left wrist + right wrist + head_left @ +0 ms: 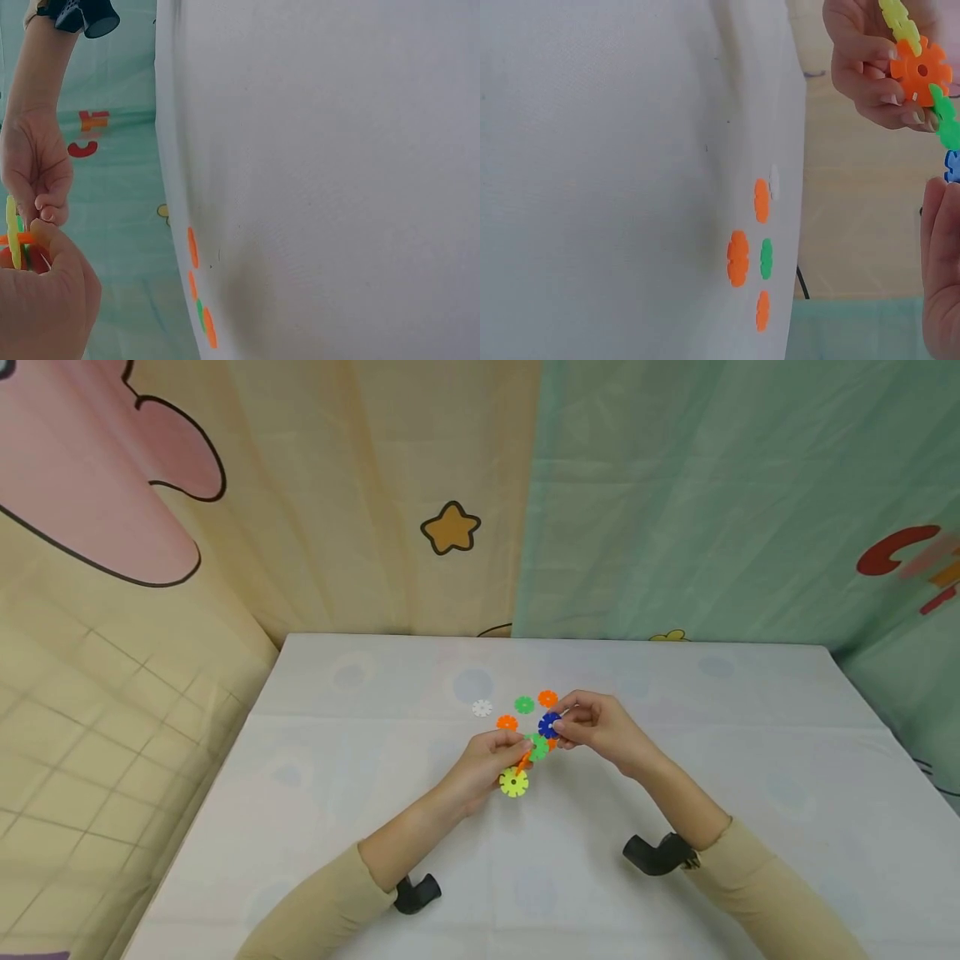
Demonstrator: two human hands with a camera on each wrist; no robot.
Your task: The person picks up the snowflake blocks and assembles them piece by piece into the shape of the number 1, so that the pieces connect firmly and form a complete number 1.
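My left hand (476, 770) pinches a short chain of notched plastic discs above the table. The chain has a yellow disc (513, 782) at its near end, an orange disc (922, 71) in the middle and a green disc (537, 747) at the far end. Between thumb and fingers, my right hand (606, 728) holds a blue disc (548, 725) right by the green one. Whether blue and green are slotted together, I cannot tell. In the left wrist view, the fingers largely cover the chain.
Loose discs lie on the white-covered table (337, 827) beyond the hands: a white disc (482, 708), a green loose disc (524, 704) and several orange ones, including an orange loose disc (738, 258). Printed curtains (675, 510) hang behind the table.
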